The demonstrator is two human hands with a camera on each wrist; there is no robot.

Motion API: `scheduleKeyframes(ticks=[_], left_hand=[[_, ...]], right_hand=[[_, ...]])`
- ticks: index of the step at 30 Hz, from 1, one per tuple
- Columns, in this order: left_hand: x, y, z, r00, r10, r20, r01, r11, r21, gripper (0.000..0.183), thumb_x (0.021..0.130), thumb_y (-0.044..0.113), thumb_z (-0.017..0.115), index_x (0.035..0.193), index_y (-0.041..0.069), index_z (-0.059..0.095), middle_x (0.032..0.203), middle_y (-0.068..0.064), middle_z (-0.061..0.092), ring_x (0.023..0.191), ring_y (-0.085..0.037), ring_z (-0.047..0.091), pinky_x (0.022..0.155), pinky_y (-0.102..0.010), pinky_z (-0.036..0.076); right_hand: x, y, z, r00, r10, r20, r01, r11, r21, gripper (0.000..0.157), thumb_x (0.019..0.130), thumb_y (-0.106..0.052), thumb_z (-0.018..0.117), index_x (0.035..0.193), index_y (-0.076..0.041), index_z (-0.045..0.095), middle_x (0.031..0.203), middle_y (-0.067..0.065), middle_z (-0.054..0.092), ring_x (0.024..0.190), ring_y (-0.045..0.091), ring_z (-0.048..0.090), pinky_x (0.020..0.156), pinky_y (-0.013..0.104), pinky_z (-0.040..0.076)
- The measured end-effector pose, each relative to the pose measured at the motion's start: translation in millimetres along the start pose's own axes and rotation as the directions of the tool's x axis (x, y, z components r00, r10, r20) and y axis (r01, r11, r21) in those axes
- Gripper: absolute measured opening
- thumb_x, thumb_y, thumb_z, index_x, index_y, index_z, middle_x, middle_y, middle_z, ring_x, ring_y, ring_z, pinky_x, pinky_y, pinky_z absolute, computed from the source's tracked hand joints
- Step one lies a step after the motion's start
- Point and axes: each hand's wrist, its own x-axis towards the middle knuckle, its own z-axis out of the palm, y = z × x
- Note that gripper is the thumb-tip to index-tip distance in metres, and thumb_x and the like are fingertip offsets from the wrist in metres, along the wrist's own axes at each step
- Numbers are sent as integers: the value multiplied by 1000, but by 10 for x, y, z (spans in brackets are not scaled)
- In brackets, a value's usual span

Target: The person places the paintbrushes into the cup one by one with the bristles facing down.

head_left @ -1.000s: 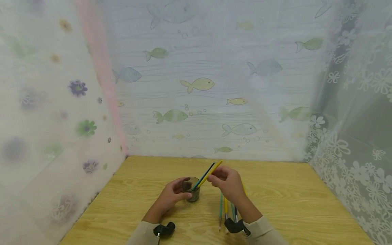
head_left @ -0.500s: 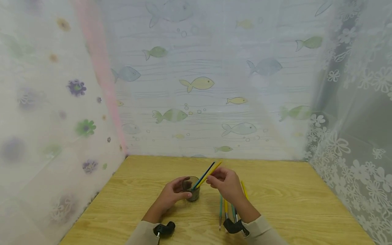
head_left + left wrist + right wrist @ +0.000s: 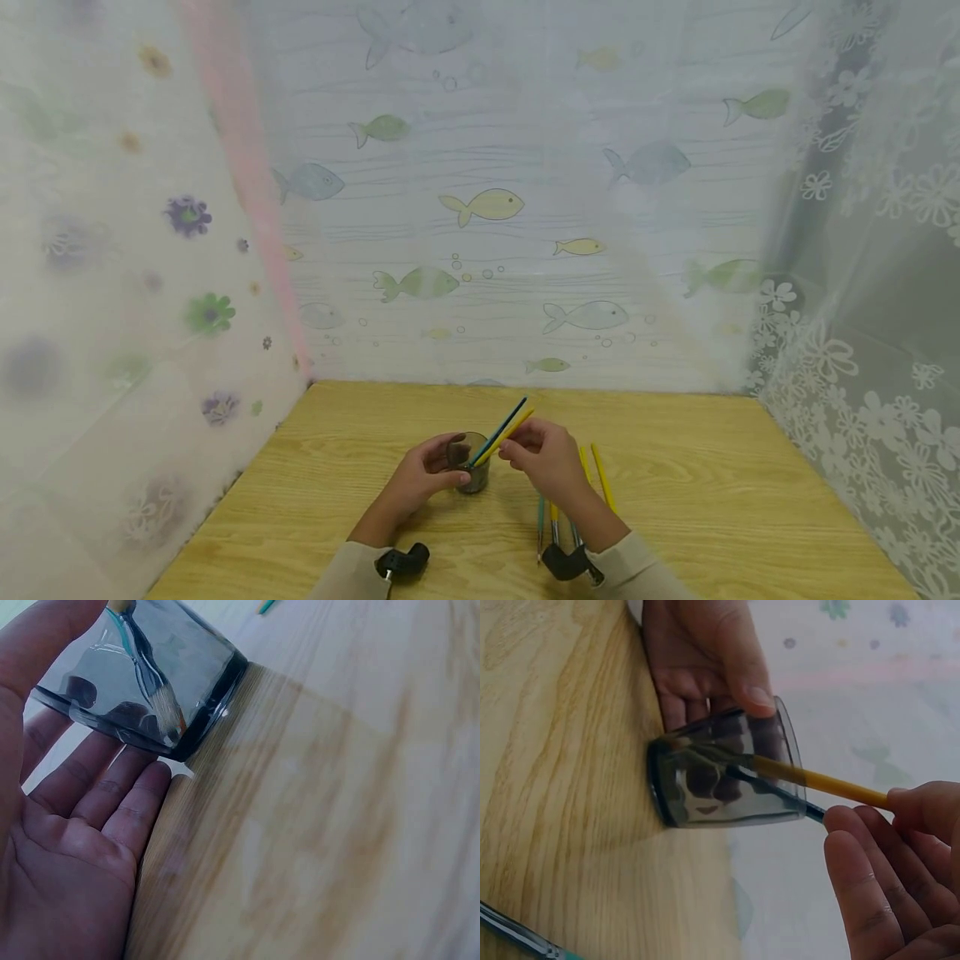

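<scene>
In the head view my left hand (image 3: 420,483) holds a smoky see-through glass (image 3: 476,478) upright on the table, thumb in front and fingers behind. A dark blue and teal paintbrush (image 3: 502,427) leans in it against the right side of the rim. My right hand (image 3: 553,465) pinches a yellow paintbrush (image 3: 832,784) by its handle between thumb and index finger. That brush slants bristle end down into the glass, beside the blue one. Through the glass wall in the left wrist view, pale bristles (image 3: 168,714) show close to the bottom.
Several more paintbrushes lie on the wooden table (image 3: 315,467) under and beside my right forearm, among them a yellow-handled brush (image 3: 603,477) and a teal one (image 3: 540,527). A fish-patterned curtain (image 3: 487,275) hangs behind the table, with flowered curtains on both sides.
My right hand has moved slightly left and down, and the yellow paintbrush sits lower in the glass. More of the loose yellow handles shows beside my wrist. The left hand stays put.
</scene>
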Motion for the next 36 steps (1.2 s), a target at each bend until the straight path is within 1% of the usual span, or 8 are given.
scheduleKeyframes(ticks=[4, 6, 15, 19, 24, 29, 32, 36], left_hand=[[5, -1, -2, 1000, 1, 1, -1, 1000, 7, 75, 93, 17, 80, 158, 9, 42, 153, -20, 53, 139, -37, 54, 98, -26, 56], [6, 0, -4, 1000, 0, 1, 0, 1000, 8, 75, 93, 17, 80, 158, 8, 42, 153, -20, 53, 138, -37, 55, 98, -26, 56], [16, -9, -15, 1000, 2, -4, -2, 1000, 21, 75, 92, 19, 81, 157, 10, 44, 152, -19, 54, 138, -36, 56, 98, -25, 56], [20, -14, -9, 1000, 4, -5, -4, 1000, 15, 75, 92, 18, 81, 157, 9, 44, 151, -20, 54, 138, -36, 56, 98, -25, 55], [17, -21, 1, 1000, -2, 3, 2, 1000, 8, 75, 92, 18, 81, 157, 9, 44, 152, -20, 54, 138, -35, 55, 99, -26, 55], [25, -21, -2, 1000, 6, 12, -6, 1000, 7, 74, 93, 17, 80, 157, 10, 44, 152, -20, 53, 139, -36, 55, 99, -27, 55], [22, -15, -6, 1000, 7, 13, -7, 1000, 0, 74, 93, 15, 79, 157, 8, 42, 153, -21, 52, 140, -37, 54, 101, -26, 54], [17, -20, -30, 1000, 5, 30, -5, 1000, -6, 75, 95, 16, 77, 159, 7, 40, 154, -21, 50, 142, -36, 51, 104, -25, 52]], right_hand=[[-9, 1, 25, 1000, -3, -4, 3, 999, -32, 11, 96, -16, 76, 103, -7, 75, 95, 6, 79, 85, 16, 77, 77, 38, 64], [-8, 6, 33, 1000, -4, -6, 4, 999, -39, 12, 96, -16, 76, 104, -7, 75, 95, 7, 79, 85, 15, 76, 77, 39, 64], [5, 28, 40, 1000, -9, -25, 9, 1000, -18, 16, 95, -17, 77, 106, -5, 75, 98, 12, 79, 90, 30, 77, 74, 35, 64], [10, 43, 12, 1000, -9, -26, 8, 1000, -15, 14, 95, -16, 77, 104, -6, 75, 97, 11, 79, 91, 32, 77, 74, 33, 63], [-3, 38, -52, 999, -17, -29, 16, 999, -37, 12, 94, -19, 79, 103, -11, 76, 97, 7, 79, 86, 22, 77, 77, 43, 64], [0, 20, -105, 999, -11, -34, 9, 998, -55, 12, 94, -20, 79, 103, -13, 76, 96, 4, 79, 82, 16, 76, 78, 47, 63], [-1, 7, -137, 999, -9, -35, 6, 997, -74, 12, 94, -19, 79, 103, -13, 76, 95, 4, 79, 81, 15, 75, 76, 43, 63], [-7, 18, -207, 999, -14, -42, 9, 993, -116, 16, 94, -19, 79, 106, -10, 75, 96, 3, 79, 81, 12, 75, 71, 31, 62]])
